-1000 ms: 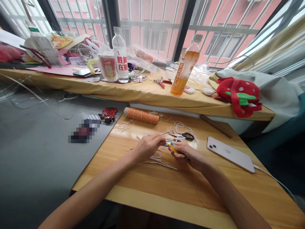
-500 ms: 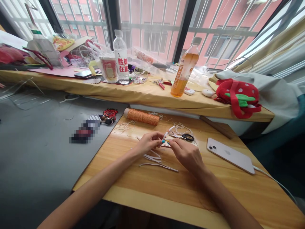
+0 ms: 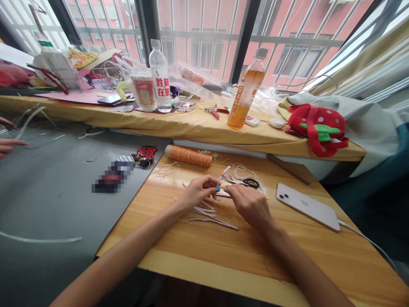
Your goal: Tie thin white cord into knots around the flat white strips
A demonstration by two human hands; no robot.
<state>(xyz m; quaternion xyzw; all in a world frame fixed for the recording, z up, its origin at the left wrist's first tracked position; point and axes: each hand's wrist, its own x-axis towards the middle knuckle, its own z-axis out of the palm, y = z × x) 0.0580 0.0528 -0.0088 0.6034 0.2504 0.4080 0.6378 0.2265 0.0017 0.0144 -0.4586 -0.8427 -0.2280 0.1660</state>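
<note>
Both forearms come in from the bottom edge over the wooden table (image 3: 223,251). Left hand (image 3: 198,192) & right hand (image 3: 251,207) meet mid-table, each w/ fingertips pinched on a thin white strip (image 3: 223,174) that sticks up between them. Loose white strips (image 3: 211,219) lie on the table just under the hands. Scissors (image 3: 251,183) just behind the right hand; phone (image 3: 306,206) to the right, near it. Orange thread spool (image 3: 191,156) at the far edge. Beyond, on the yellow ledge: water bottle (image 3: 160,76), tea bottle (image 3: 244,96), strawberry bag (image 3: 316,128). Another person's fingers (image 3: 8,145) at far left.
</note>
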